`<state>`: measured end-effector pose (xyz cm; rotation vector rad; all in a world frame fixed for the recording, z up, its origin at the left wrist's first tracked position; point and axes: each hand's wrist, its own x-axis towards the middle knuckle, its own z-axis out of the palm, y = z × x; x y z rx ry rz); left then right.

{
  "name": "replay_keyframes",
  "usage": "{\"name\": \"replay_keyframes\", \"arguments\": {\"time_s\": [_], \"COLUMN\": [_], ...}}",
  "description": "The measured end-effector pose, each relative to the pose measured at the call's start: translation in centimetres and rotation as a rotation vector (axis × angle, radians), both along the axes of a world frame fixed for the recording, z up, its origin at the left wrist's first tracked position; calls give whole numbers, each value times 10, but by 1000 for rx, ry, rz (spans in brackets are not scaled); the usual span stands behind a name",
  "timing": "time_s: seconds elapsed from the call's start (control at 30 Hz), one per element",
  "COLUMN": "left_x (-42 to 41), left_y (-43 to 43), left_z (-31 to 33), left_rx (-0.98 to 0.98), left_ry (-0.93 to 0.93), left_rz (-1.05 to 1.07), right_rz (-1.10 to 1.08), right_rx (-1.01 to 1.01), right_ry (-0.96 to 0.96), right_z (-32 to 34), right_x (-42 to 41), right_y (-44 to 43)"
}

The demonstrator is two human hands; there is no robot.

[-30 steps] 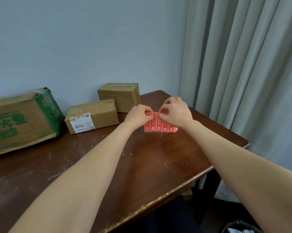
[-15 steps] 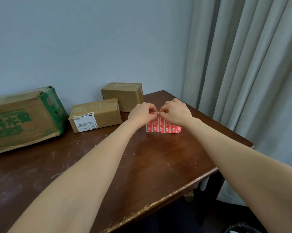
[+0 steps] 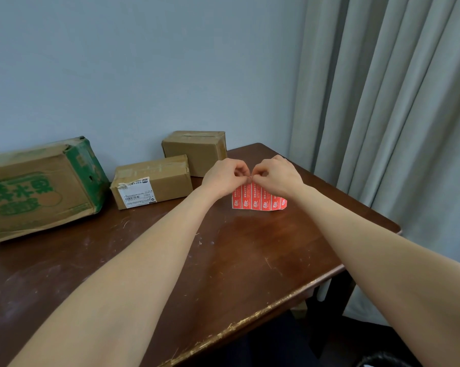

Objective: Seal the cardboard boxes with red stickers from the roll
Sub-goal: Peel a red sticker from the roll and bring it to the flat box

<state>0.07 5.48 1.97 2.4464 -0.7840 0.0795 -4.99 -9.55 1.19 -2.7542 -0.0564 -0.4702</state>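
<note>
A strip of red stickers [image 3: 258, 199] hangs over the far right part of the brown table [image 3: 223, 260]. My left hand [image 3: 224, 178] and my right hand [image 3: 277, 176] both pinch its top edge, fingertips nearly touching. Three cardboard boxes stand along the wall: a small plain box [image 3: 197, 151] at the back, a flat box with a white shipping label [image 3: 152, 181] beside it, and a large box with green print [image 3: 38, 186] at the far left. The hands hover to the right of the labelled box and touch none of the boxes.
A grey curtain [image 3: 395, 115] hangs at the right, close to the table's right edge. The blue-grey wall [image 3: 144, 62] stands right behind the boxes. The table's front edge [image 3: 250, 319] is worn. A dark bin [image 3: 382, 361] shows at the bottom right on the floor.
My two hands have drawn closer together at the top edge of the sticker strip. The view has shifted slightly. The boxes have not moved.
</note>
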Motion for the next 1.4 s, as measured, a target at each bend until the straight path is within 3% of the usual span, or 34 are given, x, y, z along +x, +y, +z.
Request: {"name": "replay_keyframes", "arguments": {"time_s": [0.83,1.1,1.4], "left_x": [-5,-2,-3], "left_y": [-6,-7,-5], "left_z": [-3,3,6], "left_rx": [-41,-104,-25], "left_ry": [-148,36,44], "left_rz": [-3,42,28], "right_rz": [24,32,43], "right_rx": [240,241,207], "right_ry": [24,49,118], "right_z": [-2,2,6], "right_x": [9,7,5], "right_y": [-10,-13,-13]}}
